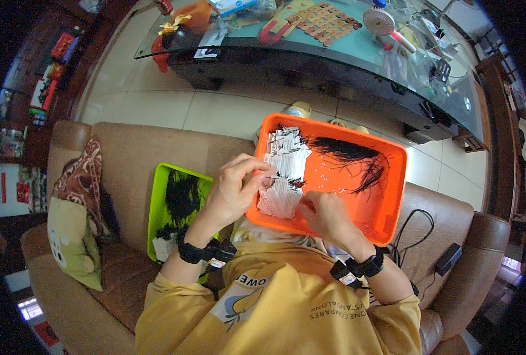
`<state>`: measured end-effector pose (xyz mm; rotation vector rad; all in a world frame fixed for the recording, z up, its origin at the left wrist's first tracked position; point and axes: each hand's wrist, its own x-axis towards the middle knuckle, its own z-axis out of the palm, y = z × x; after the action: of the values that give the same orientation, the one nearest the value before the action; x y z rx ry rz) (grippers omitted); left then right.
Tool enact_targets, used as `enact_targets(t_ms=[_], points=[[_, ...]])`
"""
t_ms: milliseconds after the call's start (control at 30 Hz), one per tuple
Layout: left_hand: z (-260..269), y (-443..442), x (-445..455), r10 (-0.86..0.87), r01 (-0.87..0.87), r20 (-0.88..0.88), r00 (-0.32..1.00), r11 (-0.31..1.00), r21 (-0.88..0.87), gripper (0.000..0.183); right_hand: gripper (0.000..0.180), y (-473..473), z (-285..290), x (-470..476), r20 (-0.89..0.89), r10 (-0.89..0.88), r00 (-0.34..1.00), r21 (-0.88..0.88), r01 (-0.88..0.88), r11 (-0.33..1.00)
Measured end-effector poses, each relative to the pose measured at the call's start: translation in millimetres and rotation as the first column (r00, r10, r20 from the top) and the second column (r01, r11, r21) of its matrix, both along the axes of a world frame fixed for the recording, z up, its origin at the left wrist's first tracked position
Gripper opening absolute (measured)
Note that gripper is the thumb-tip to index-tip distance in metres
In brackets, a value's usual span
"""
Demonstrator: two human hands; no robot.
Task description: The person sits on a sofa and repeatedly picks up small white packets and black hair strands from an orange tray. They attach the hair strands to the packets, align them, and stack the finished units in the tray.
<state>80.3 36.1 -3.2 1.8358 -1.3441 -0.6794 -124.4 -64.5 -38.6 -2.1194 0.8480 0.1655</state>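
An orange plastic tray (pixel 399 191) rests on my lap. Along its left side lie overlapping stacks of white printed paper tags (pixel 285 199) with short black strings. My left hand (pixel 236 191) reaches over the tray's left rim, thumb and index finger close together at the tags; whether something is between them is unclear. My right hand (pixel 329 215) is over the near side of the tray, fingers curled beside the lowest stack, their tips partly hidden. A bundle of loose black strings (pixel 345 148) lies at the tray's far side, and small white beads (pixel 323 173) are scattered on its floor.
Left of me on the brown sofa (pixel 165 140) is a green tray (pixel 156 195) holding black strings (pixel 182 195) and white tags (pixel 163 248). A black power adapter (pixel 448 259) with cable lies right. Ahead stands a cluttered glass-topped table (pixel 245 37). Cushions (pixel 74 239) sit far left.
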Motion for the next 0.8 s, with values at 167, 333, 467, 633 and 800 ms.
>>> enact_targets(t_ms=[167, 333, 467, 633, 800], points=[[7, 3, 3, 0.093, -0.087, -0.105, 0.99, 0.994, 0.062, 0.015, 0.022, 6, -3, 10, -0.002, 0.056, 0.998, 0.01, -0.056, 0.998], [11, 4, 1, 0.072, -0.072, -0.094, 0.993, 0.997, -0.002, 0.015, 0.027, 12, -2, 24, 0.024, 0.02, 1.0, 0.134, -0.023, 0.991], [9, 3, 3, 0.082, -0.084, -0.123, 0.989, 0.996, -0.006, 0.015, 0.036, 12, 4, 33, -0.027, 0.001, 1.0, 0.134, 0.003, 0.991], [7, 6, 5, 0.129, -0.117, -0.153, 0.98, 0.99, 0.083, 0.016, 0.04, 16, 8, 36, -0.062, 0.014, 0.998, 0.049, -0.011, 0.999], [6, 8, 6, -0.069, 0.013, 0.377, 0.924, 0.989, 0.147, 0.043, 0.046, 17, 4, 38, -0.044, -0.017, 0.999, 0.036, 0.018, 0.999]])
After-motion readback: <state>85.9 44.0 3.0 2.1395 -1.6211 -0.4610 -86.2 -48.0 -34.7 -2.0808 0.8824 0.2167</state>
